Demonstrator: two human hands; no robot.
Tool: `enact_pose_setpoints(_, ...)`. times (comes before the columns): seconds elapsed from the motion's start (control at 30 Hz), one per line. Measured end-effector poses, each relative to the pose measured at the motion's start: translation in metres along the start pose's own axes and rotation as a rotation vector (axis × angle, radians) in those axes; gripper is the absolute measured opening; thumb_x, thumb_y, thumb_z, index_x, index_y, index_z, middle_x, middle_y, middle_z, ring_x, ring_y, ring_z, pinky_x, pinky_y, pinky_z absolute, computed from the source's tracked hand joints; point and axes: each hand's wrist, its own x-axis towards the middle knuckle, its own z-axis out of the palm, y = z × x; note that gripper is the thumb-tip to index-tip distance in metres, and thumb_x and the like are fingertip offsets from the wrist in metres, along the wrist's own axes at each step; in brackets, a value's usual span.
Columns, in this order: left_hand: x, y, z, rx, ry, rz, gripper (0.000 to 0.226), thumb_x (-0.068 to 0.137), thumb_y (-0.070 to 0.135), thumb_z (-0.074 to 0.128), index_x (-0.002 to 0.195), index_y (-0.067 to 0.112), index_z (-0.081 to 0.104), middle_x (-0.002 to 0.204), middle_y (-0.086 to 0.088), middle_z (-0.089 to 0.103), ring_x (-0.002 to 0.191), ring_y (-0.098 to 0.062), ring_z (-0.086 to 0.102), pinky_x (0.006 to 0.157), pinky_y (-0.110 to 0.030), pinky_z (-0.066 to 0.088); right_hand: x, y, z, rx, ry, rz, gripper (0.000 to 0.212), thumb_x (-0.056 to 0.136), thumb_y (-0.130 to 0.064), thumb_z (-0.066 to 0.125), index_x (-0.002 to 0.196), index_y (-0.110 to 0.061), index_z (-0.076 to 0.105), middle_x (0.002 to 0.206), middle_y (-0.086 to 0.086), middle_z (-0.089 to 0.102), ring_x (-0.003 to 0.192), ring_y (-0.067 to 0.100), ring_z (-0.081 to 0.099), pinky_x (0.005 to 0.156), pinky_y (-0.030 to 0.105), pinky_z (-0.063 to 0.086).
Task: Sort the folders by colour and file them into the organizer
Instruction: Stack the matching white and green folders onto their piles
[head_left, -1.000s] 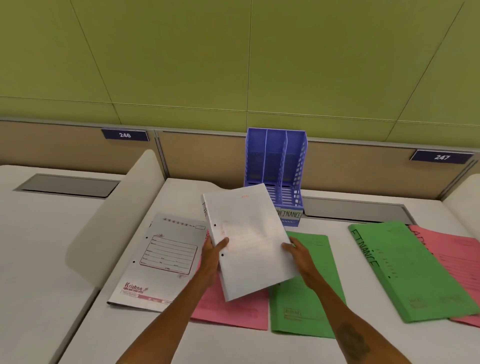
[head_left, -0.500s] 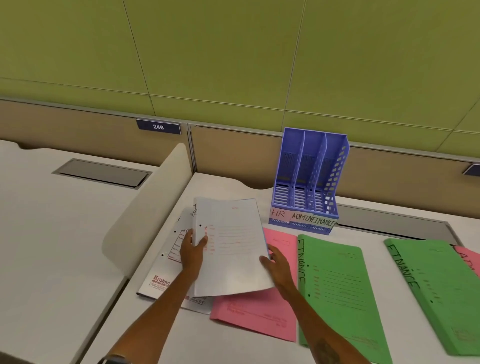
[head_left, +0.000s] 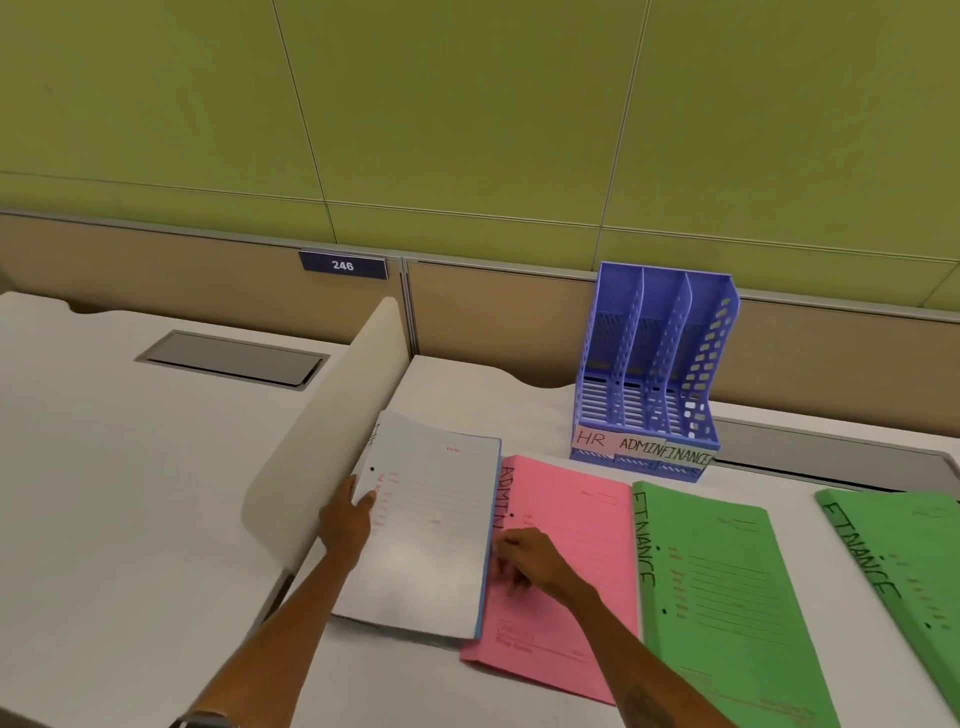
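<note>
My left hand (head_left: 345, 525) pinches the left edge of the white folder (head_left: 431, 535), thumb on top. The folder lies low at the left of the counter (head_left: 467, 389), its right edge lapping the pink folder (head_left: 571, 545) marked ADMIN. My right hand (head_left: 530, 564) sits at that edge with fingers curled, but blur hides whether they grip anything. I judge that a one-sided hold could let the cover sag or fan open, and the curled fingers might drag the pink one along. The organizer (head_left: 654, 364) stands well apart at the back, and a tilted entry could catch a divider.
</note>
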Motion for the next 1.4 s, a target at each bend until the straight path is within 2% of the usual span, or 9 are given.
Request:
enact_pose_setpoints(0.13, 0.01, -0.009, -0.007, 0.032, -0.024, 0.019, 0.046, 0.096, 0.017, 0.059, 0.139, 0.004, 0.05, 0.133, -0.02, 0.059, 0.126, -0.04, 0.05, 0.107, -0.048, 0.041, 0.008, -0.003, 0.008, -0.11, -0.056, 0.04, 0.029, 0.095, -0.017, 0.053, 0.072, -0.012, 0.071, 0.064, 0.007, 0.07, 0.045, 0.014, 0.06, 0.047, 0.022, 0.048)
enact_pose_setpoints(0.23, 0.013, -0.012, -0.007, 0.066, -0.037, 0.019, 0.049, 0.096, 0.018, 0.059, 0.141, 0.004, 0.047, 0.138, -0.019, 0.056, 0.13, -0.039, 0.047, 0.109, -0.048, 0.039, 0.011, -0.003, 0.014, -0.194, -0.092, 0.056, 0.032, 0.095, -0.021, 0.052, 0.071, -0.009, 0.07, 0.059, 0.005, 0.066, 0.043, 0.011, 0.058, 0.048, 0.018, 0.047)
enact_pose_setpoints(0.4, 0.016, -0.009, -0.003, 0.124, -0.022, 0.019, 0.049, 0.095, 0.016, 0.06, 0.141, 0.003, 0.048, 0.138, -0.021, 0.053, 0.129, -0.04, 0.048, 0.108, -0.049, 0.04, 0.019, -0.01, 0.018, -0.293, -0.053, 0.09, 0.037, 0.089, -0.012, 0.051, 0.053, -0.017, 0.057, 0.047, -0.003, 0.056, 0.039, 0.007, 0.049, 0.048, 0.018, 0.045)
enact_pose_setpoints(0.5, 0.019, -0.004, -0.002, 0.187, -0.022, 0.005, 0.048, 0.095, 0.016, 0.06, 0.14, 0.005, 0.048, 0.136, -0.023, 0.049, 0.124, -0.042, 0.048, 0.102, -0.051, 0.044, 0.019, -0.01, 0.019, -0.306, -0.027, 0.103, 0.039, 0.089, -0.012, 0.048, 0.051, -0.018, 0.056, 0.048, -0.004, 0.059, 0.04, 0.006, 0.051, 0.05, 0.016, 0.047)
enact_pose_setpoints(0.6, 0.019, -0.003, 0.001, 0.219, -0.031, 0.018, 0.047, 0.095, 0.015, 0.061, 0.138, 0.002, 0.049, 0.133, -0.025, 0.046, 0.119, -0.044, 0.05, 0.098, -0.052, 0.046, 0.018, -0.007, 0.018, -0.286, -0.043, 0.107, 0.038, 0.094, -0.014, 0.048, 0.059, -0.012, 0.062, 0.057, 0.002, 0.064, 0.045, 0.007, 0.056, 0.053, 0.015, 0.049)
enact_pose_setpoints(0.73, 0.016, -0.001, 0.005, 0.262, -0.017, 0.012, 0.047, 0.093, 0.015, 0.063, 0.136, 0.0, 0.051, 0.132, -0.026, 0.048, 0.118, -0.044, 0.051, 0.099, -0.052, 0.046, 0.015, -0.004, 0.016, -0.269, -0.027, 0.116, 0.032, 0.095, -0.012, 0.046, 0.101, 0.007, 0.071, 0.062, 0.002, 0.066, 0.05, 0.008, 0.058, 0.049, 0.01, 0.044)
enact_pose_setpoints(1.1, 0.006, 0.002, 0.009, 0.502, -0.029, -0.051, 0.045, 0.095, 0.028, 0.054, 0.137, 0.013, 0.048, 0.135, -0.012, 0.054, 0.125, -0.035, 0.048, 0.101, -0.051, 0.042, 0.004, -0.002, 0.009, -0.222, -0.018, 0.127, 0.038, 0.095, -0.003, 0.043, 0.128, -0.003, 0.061, 0.072, 0.003, 0.069, 0.058, 0.01, 0.061, 0.053, 0.015, 0.047)
enact_pose_setpoints(1.23, -0.004, 0.013, 0.017, 0.561, -0.023, -0.054, 0.048, 0.094, 0.03, 0.055, 0.139, 0.017, 0.047, 0.142, -0.007, 0.049, 0.128, -0.033, 0.045, 0.104, -0.052, 0.038, 0.0, 0.002, 0.003, -0.213, 0.048, 0.087, 0.038, 0.098, -0.006, 0.043, 0.134, -0.006, 0.056, 0.089, 0.012, 0.072, 0.069, 0.014, 0.063, 0.061, 0.019, 0.051)
enact_pose_setpoints(1.4, -0.023, 0.025, 0.037, 0.633, -0.058, 0.134, 0.05, 0.097, 0.033, 0.049, 0.144, 0.02, 0.041, 0.153, 0.0, 0.034, 0.138, -0.025, 0.034, 0.11, -0.046, 0.031, -0.004, 0.002, -0.007, -0.251, 0.154, 0.015, 0.038, 0.1, -0.01, 0.046, 0.137, -0.008, 0.054, 0.132, 0.013, 0.061, 0.091, 0.017, 0.065, 0.079, 0.024, 0.054)
